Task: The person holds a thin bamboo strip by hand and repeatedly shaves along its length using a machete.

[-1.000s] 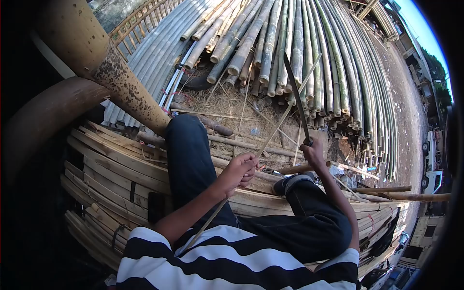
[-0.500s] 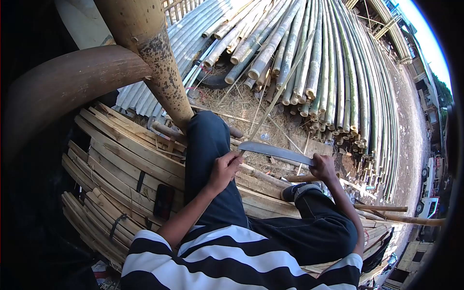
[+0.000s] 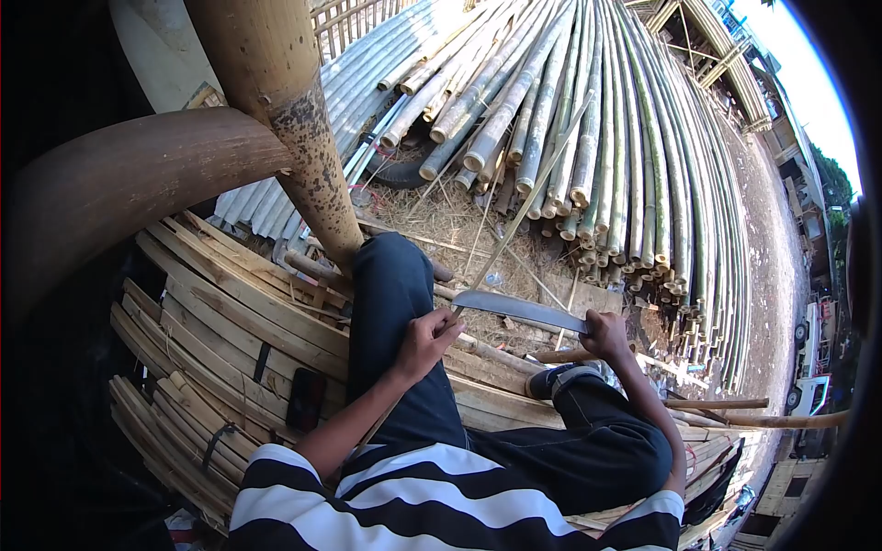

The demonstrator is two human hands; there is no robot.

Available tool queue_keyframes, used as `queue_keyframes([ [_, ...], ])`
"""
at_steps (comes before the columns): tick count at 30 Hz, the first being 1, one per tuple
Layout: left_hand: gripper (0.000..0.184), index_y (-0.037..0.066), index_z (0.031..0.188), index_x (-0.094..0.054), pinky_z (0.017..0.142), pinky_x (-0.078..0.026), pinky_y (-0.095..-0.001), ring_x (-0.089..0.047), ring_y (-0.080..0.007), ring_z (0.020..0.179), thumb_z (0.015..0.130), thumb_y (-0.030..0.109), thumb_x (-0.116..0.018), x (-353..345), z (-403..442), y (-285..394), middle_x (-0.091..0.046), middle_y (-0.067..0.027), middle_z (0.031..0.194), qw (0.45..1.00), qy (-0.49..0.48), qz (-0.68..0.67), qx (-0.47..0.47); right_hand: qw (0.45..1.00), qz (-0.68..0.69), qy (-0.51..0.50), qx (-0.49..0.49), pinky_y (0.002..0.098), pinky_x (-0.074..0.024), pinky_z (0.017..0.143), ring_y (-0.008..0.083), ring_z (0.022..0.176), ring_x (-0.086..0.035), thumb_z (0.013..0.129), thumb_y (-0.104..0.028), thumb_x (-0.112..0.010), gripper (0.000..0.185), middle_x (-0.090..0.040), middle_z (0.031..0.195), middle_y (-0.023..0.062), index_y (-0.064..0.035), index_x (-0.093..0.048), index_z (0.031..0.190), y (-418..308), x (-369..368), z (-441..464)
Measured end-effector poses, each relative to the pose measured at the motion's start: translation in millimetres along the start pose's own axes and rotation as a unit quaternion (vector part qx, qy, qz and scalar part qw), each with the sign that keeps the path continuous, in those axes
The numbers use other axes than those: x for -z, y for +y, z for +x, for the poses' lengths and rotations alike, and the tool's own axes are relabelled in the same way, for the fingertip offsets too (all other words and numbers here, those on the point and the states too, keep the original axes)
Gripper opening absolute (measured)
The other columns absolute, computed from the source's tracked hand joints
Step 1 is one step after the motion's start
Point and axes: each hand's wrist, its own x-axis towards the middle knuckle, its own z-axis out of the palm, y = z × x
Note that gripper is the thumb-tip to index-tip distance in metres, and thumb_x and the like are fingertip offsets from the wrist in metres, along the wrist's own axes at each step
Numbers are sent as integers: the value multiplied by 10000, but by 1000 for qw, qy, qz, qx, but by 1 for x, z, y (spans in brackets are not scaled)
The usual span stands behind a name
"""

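My left hand (image 3: 430,340) is closed around a thin bamboo strip (image 3: 536,197), beside my raised knee. The strip slants up and away toward the stacked poles, and its near end shows under my left forearm. My right hand (image 3: 606,335) grips the handle of a machete (image 3: 525,309). The blade lies across the strip just beyond my left fingers, its tip end pointing left. Whether the edge bites into the strip cannot be made out.
A large stack of bamboo poles (image 3: 588,174) lies ahead. Bundled wooden slats (image 3: 248,303) sit beneath and left of me, with a dark phone (image 3: 307,399) on them. A thick upright bamboo post (image 3: 308,138) stands by my left knee. A white truck (image 3: 810,395) is far right.
The bamboo strip has slid back toward my body through my left hand, so its far end is nearer. My right hand with the machete has shifted slightly down and left in view.
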Motion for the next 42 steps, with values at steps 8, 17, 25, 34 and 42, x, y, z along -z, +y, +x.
queue_keyframes([
  [8, 248, 72, 832, -489, 366, -173, -174, -236, 7, 416, 985, 261, -439, -2, 8, 10, -286, 86, 548, 943, -79, -300, 121, 999, 49, 3, -14, 442, -459, 544, 372, 562, -582, 600, -180, -658, 195, -545, 550, 172, -34, -531, 624, -11, -2, 4],
  [17, 261, 62, 831, -476, 361, -179, -185, -247, -6, 398, 983, 271, -441, -64, 55, 47, -313, 67, 555, 909, -174, -347, 149, 974, 222, 26, -35, 438, -446, 561, 386, 577, -578, 649, -202, -629, 227, -551, 581, 207, 8, -544, 669, -69, 46, 49],
  [25, 238, 56, 834, -474, 358, -165, -196, -236, -8, 393, 985, 236, -435, -93, 73, 54, -313, 62, 549, 924, -179, -310, 137, 973, 222, 59, -6, 442, -472, 586, 376, 610, -598, 656, -220, -646, 217, -578, 613, 200, -15, -589, 698, -78, 56, 58],
  [34, 208, 73, 847, -445, 353, -167, -199, -225, -13, 395, 989, 222, -416, -88, 72, 50, -268, 74, 546, 941, -167, -251, 156, 979, 113, 126, -112, 468, -477, 600, 377, 637, -604, 650, -247, -634, 197, -585, 634, 186, -58, -615, 704, -6, 34, 68],
  [42, 208, 92, 857, -443, 354, -160, -170, -219, -10, 399, 984, 256, -425, -18, 64, 77, -271, 68, 558, 936, -161, -268, 164, 712, 521, 265, -389, 288, -344, 341, 125, 360, -452, 667, -128, -595, 209, -491, 476, 33, -16, -515, 511, 85, 57, 41],
])
